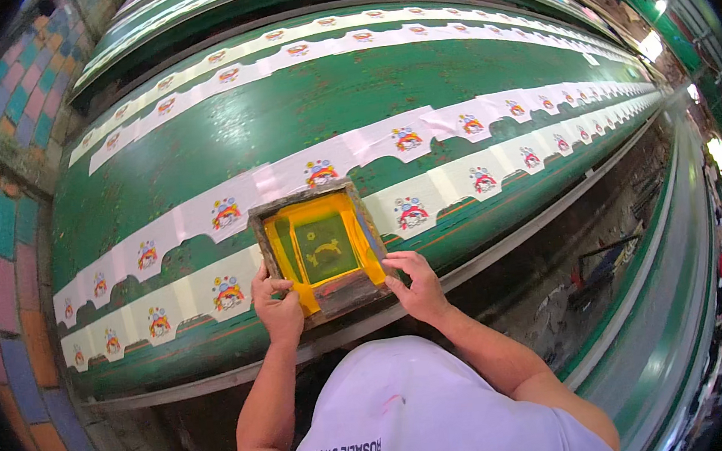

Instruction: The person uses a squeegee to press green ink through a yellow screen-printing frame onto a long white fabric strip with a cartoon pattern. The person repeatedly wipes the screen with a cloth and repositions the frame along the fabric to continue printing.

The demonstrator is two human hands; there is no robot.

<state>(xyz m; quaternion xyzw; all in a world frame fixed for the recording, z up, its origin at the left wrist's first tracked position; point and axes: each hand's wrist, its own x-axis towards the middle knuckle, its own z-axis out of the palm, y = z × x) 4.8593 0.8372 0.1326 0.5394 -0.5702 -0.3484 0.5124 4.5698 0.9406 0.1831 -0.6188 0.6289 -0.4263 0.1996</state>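
A wooden-framed printing screen point(324, 291) lies at the near edge of the long green table, over the front row of cloth pieces. Its mesh point(326, 244) is yellow-green with a small pale figure in the middle, and yellow ink streaks run along the inner sides. My left hand point(278, 306) grips the frame's near left corner, fingers curled round the wood. At the near right corner, my right hand point(415, 285) pinches the frame between thumb and fingers. The cloth directly beneath the screen is hidden.
White cloth pieces point(275, 180) with colourful prints line the green table point(282, 103) in rows. A multicoloured block wall point(12, 256) stands at the left. Beyond a dark gap with clutter, another green table point(647, 355) runs along the right. More tables point(231, 13) lie behind.
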